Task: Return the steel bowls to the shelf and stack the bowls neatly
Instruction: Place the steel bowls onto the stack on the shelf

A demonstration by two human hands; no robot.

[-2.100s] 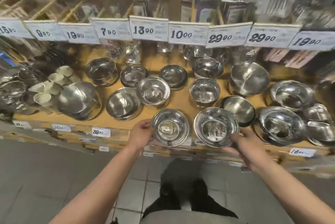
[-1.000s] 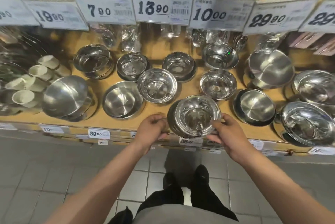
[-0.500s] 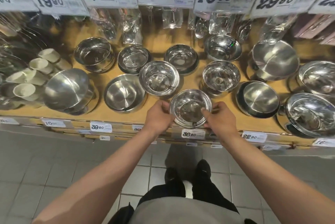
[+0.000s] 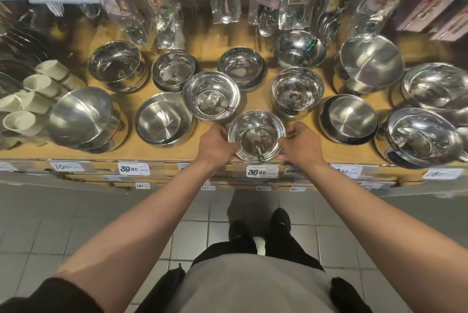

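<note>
A small stack of shiny steel bowls (image 4: 256, 135) sits at the front edge of the wooden shelf (image 4: 258, 100). My left hand (image 4: 217, 146) grips its left rim and my right hand (image 4: 300, 146) grips its right rim, fingers curled round the stack from both sides. Just behind it stand another steel bowl (image 4: 211, 97) on the left and a deeper steel bowl (image 4: 297, 92) on the right.
Several more steel bowls fill the shelf: a wide bowl (image 4: 163, 120) at left, a dark-rimmed bowl (image 4: 349, 118) at right, large bowls (image 4: 423, 135) far right. White cups (image 4: 22, 107) lie far left. Price tags (image 4: 262, 171) line the shelf edge. Tiled floor below.
Two bowls held side by side have been brought together into one stack. The stack has moved slightly forward onto the shelf's front edge, and the camera has come closer.
</note>
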